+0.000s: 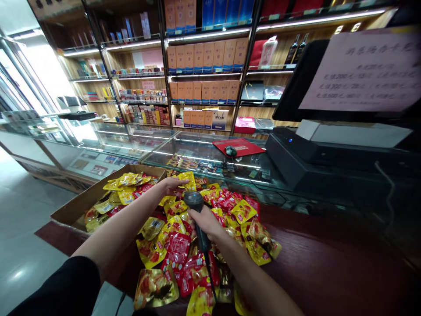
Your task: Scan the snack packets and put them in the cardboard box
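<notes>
Centrally, one handheld scanner (pixel 194 201), black, unbranded as far as could be seen: gripped by the right hand (pixel 205 221), fingers wrapped round its handle, head up, cable trailing down over the stock. One yellow packet (pixel 187 179), printing too small to read: held at its edge by the left hand (pixel 171 185), fingers closed narrowly on it, just beyond the scanner head. Loose packets (pixel 177 250), red, yellow and gold, food pictures and white lettering, wording illegible: heaped on the dark red counter (pixel 302 259), beneath and around both hands. One open cardboard box (pixel 70 213), part filled with similar packets: to the left of the heap, the left forearm crossing in front of it. One paper notice (pixel 358 74), Chinese characters, heading partly blurred, the figures 200, 300 and 500 readable down its lines: fixed to a dark monitor (pixel 304 74), which blocked the shelving at right. Beneath it, one black machine (pixel 296 153) with a small blue light. Behind the heap, one glass display case (pixel 197 149), bearing a red mat (pixel 248 146), its print unclear, and a dark mouse (pixel 230 151). On the rear shelves, tan cartons (pixel 207 55) with blue bases, lettering too small; blue boxes (pixel 226 12); two dark bottles (pixel 291 50).
</notes>
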{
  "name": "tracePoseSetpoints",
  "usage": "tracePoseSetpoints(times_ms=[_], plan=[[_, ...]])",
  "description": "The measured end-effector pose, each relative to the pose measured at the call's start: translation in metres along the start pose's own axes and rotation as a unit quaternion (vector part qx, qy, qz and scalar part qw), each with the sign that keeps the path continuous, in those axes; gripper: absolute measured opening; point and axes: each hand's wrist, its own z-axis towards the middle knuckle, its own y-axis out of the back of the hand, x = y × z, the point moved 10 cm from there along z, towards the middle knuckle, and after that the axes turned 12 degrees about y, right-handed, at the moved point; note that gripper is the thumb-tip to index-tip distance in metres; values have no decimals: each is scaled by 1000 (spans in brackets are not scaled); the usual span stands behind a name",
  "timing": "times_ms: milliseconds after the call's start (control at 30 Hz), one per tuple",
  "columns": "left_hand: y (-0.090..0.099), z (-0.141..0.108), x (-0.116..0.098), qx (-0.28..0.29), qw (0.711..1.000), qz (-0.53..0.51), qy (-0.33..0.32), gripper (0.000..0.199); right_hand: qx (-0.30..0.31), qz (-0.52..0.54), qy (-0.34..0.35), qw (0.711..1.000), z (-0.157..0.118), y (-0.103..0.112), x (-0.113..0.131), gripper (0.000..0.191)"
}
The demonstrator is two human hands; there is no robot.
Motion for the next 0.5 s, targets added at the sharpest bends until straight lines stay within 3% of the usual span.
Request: tracePoseSetpoints(times_ms=[500], plan=[[0, 0, 0, -3, 1000, 10, 4, 49, -9, 18, 11, 1000, -2, 3, 7, 13]])
